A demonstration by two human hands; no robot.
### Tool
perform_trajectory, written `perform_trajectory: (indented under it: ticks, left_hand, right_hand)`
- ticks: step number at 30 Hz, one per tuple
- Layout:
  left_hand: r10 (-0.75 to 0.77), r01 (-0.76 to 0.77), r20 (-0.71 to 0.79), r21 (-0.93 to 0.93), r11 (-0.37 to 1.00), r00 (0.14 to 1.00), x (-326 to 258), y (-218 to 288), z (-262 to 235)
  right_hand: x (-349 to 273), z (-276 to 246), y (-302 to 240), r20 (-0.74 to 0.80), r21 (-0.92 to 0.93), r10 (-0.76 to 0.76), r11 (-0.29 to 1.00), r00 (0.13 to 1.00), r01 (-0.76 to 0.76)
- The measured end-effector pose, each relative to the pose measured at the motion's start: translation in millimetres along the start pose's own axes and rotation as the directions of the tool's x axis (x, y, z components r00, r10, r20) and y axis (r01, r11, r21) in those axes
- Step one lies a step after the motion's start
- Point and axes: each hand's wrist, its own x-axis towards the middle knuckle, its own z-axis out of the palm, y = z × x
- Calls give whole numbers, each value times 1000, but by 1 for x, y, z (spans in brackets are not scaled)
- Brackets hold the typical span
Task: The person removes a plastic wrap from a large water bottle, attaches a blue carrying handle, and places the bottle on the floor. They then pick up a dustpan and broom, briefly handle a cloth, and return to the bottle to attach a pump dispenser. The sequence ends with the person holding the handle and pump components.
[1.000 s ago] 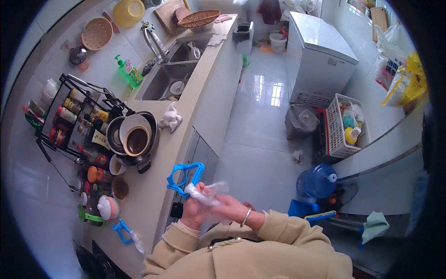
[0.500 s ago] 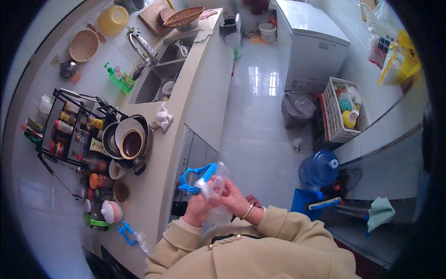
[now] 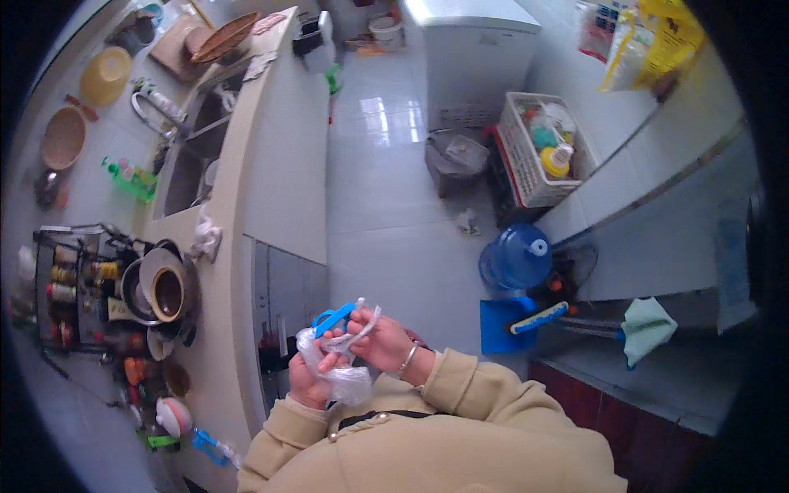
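In front of my body, both hands work on a blue plastic frame-like piece and some crumpled clear plastic film. My left hand is closed on the film, which bunches around its fingers and hangs below. The fingers of my right hand pinch a twisted strand of film beside the blue piece. Film partly covers the blue piece, so its full shape is hidden. A similar blue plastic piece with film on it lies at the counter's near end.
Along the left runs the counter, with stacked pots, a spice rack and a sink. On the right are a blue water jug, a blue dustpan, a white basket and a grey bin.
My view has turned to the right. The blue piece, held out with its loop showing before, is now lower in outline and partly covered by film bunched between my hands.
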Motion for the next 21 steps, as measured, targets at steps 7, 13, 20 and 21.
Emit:
perform_trajectory:
  ticks: [7,13,20,21]
  left_hand:
    - [-16,34,-99,182,983,995,42,27,-2]
    - [55,65,-154,679,731,987,97,75,-3]
    - [-463,448,-8,265,854,887,143,118,-10]
    - [-474,459,24,216,862,880,146,118,-10]
  right_hand:
    - [6,-2,-24,0,-372,-39,928,999,37]
    - [44,20,-29,-42,-981,-276,196,960,13]
    - [90,12,-48,159,-927,-532,-370,832,-60]
    - [90,8,-49,210,-923,-538,-385,816,-16]
